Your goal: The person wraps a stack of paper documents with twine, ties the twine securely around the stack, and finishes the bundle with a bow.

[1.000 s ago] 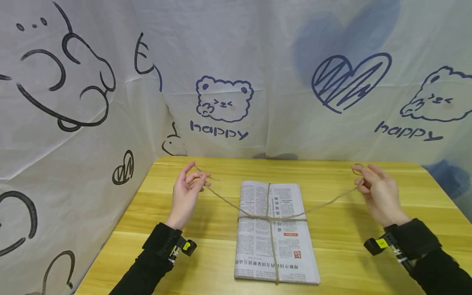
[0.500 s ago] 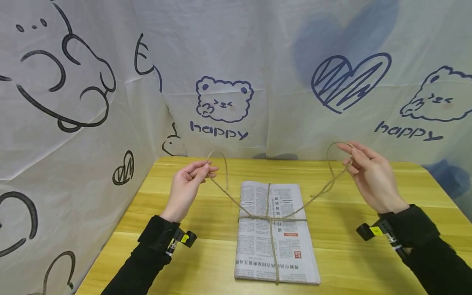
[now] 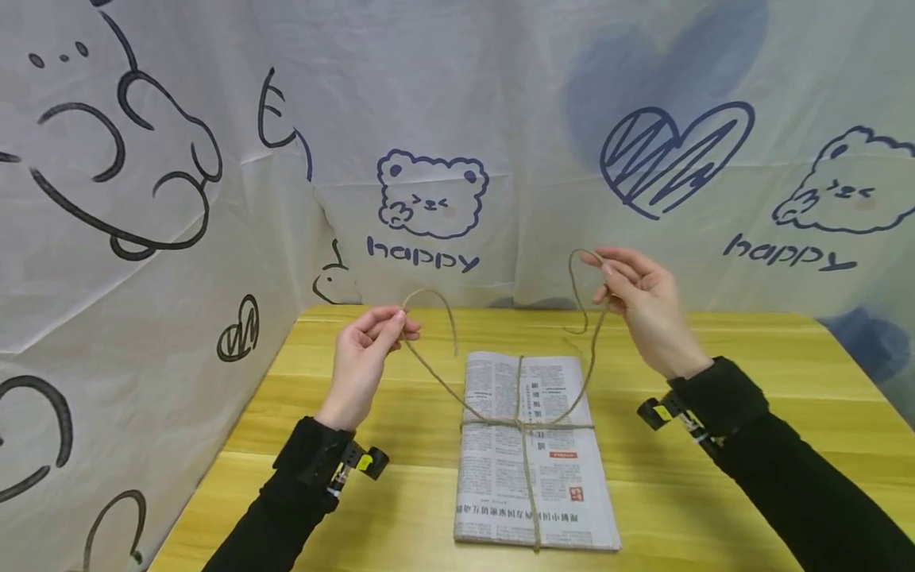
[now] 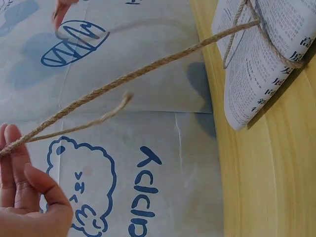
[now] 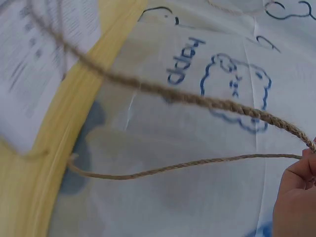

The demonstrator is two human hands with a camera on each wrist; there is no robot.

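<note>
We see a stack of newspapers point(image 3: 532, 453) lying flat on the wooden table point(image 3: 400, 492), near the middle of the head view, tied crosswise with twine point(image 3: 525, 425). The knot sits on top of the stack, and from it two loose strands rise, one toward each hand.

Our left hand point(image 3: 364, 361) is raised above the table at about 10 o'clock from the knot. Its thumb and forefinger are closed in a pinch on the left strand, with the other fingers loosely curled beneath. Past the pinch, the free end of the twine arches over and hangs down at 3 o'clock from the fingertips. In the left wrist view the strand runs taut-looking from the fingers point(image 4: 15, 148) up to the newspaper edge point(image 4: 256, 59).

Our right hand point(image 3: 643, 310) is lifted higher, at about 1 o'clock from the knot, in front of the printed cloth backdrop point(image 3: 214, 119). Its fingertips pinch the right strand, the fingers only lightly bent; the free end loops over and dangles at 9 o'clock from the hand. The right wrist view shows only the edge of this hand point(image 5: 296, 197) with twine meeting it.

The two hands are held well apart, each gripping its own strand, neither touching the newspapers.
</note>
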